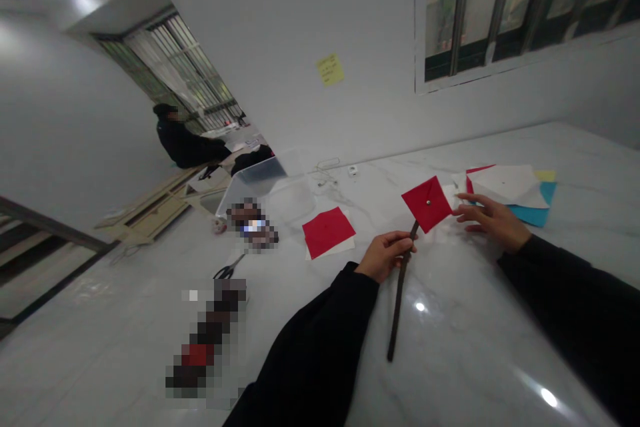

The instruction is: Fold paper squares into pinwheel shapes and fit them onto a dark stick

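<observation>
My left hand point(383, 255) is closed around a dark brown stick point(398, 307), just below its upper end. At the top of the stick sits a red paper square point(417, 203) turned cornerwise, with a small shiny pinhead in its middle and a slanting line from the pin to one corner. My right hand point(495, 220) is beside the square's right corner, its fingers stretched out and apart. Whether a fingertip touches the paper, I cannot tell. Something whitish lies behind the square, too blurred to name.
Left of the stick lies a red sheet point(327, 230) over a white one. Coloured sheets point(510, 187) are piled at right. Scissors point(227, 271), a clear plastic box point(260, 177) and blurred-out items are at left. A person point(183, 143) sits by the far window.
</observation>
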Demonstrator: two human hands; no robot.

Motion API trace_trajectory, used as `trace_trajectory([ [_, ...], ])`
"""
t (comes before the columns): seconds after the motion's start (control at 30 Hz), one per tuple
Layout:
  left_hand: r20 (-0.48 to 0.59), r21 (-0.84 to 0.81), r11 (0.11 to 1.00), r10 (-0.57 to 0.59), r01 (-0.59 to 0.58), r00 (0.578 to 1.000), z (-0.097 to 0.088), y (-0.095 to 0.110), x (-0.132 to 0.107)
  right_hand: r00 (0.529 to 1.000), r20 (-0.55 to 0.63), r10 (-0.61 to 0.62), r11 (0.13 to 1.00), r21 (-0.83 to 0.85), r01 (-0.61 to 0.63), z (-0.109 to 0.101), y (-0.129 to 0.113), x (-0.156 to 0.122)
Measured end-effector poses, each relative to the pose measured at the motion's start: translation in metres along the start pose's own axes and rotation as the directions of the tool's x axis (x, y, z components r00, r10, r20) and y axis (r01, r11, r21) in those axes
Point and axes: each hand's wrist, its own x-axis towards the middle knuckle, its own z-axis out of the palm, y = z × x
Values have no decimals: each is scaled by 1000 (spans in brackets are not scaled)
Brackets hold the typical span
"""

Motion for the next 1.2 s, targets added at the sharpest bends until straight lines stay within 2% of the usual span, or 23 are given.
trace_trajectory([
  [0.1,-28,-23,1000,11,-12,1000,0,-1,1,1000,-14,-14,999,-44,13,0,-1,-2],
  [0.23,-2,-5,1000,7,-7,1000,0,-2,0,996,-17,-83,993,-82,81,8,-7,-11],
  [0.33,7,4,1000,3,-3,1000,1,-2,-1,997,-21,-76,994,-81,74,11,-10,-16],
  [0.37,7,4,1000,3,-3,1000,1,-2,-1,998,23,-57,993,-102,59,11,-10,-17],
  [0.43,2,3,1000,9,-9,1000,1,-2,-1,975,221,10,977,-208,37,10,-9,-17],
  [0.5,-6,1,1000,15,-15,1000,1,-2,0,895,437,90,934,-350,77,10,-6,-17],
  [0.53,-10,0,1000,15,-15,1000,1,-2,0,861,497,113,910,-400,112,10,-5,-17],
  [0.57,-13,1,1000,15,-15,1000,1,-2,0,848,518,111,893,-427,144,10,-4,-17],
  [0.7,-23,4,1000,16,-16,1000,1,-3,0,884,466,38,874,-445,197,11,-3,-16],
  [0.9,-43,-11,1000,15,-16,999,4,-2,1,890,456,-33,888,-396,235,12,0,-13],
  [0.97,-43,-15,1000,17,-17,999,4,-3,1,906,422,-24,913,-360,192,14,1,-14],
  [1.07,-38,-16,1000,26,-27,999,3,-6,2,955,296,24,942,-327,78,16,-2,-17],
  [1.1,-36,-17,999,29,-29,999,3,-7,3,958,282,47,948,-316,46,17,-4,-19],
  [1.13,-37,-17,999,31,-32,999,2,-8,3,946,314,78,951,-309,24,17,-6,-21],
  [1.17,-39,-19,999,33,-34,999,2,-9,4,914,390,114,951,-310,13,18,-9,-23],
  [1.2,-41,-19,999,33,-34,999,2,-9,4,860,489,149,948,-318,16,19,-11,-25],
])
